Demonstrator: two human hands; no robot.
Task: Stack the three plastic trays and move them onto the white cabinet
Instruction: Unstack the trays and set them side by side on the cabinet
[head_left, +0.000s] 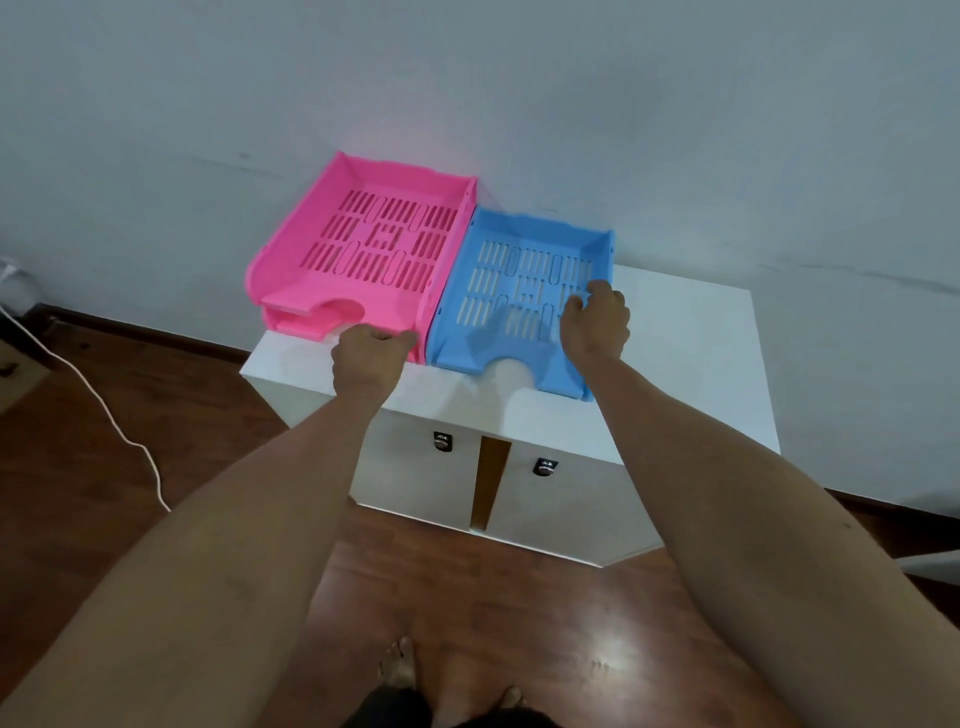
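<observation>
White cabinet (691, 332) (wood floor (156, 405), grey wall (467, 78)); both hands grasping blue tray (524, 291): left (370, 358), right (597, 322).

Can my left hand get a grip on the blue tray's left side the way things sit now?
Probably not cleanly. The blue tray sits flush against the pink trays, leaving no visible gap, and the left hand is at the pink front corner.

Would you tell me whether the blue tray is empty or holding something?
Empty: the blue tray shows only its bare slotted floor; the right hand grips its side wall.
</observation>
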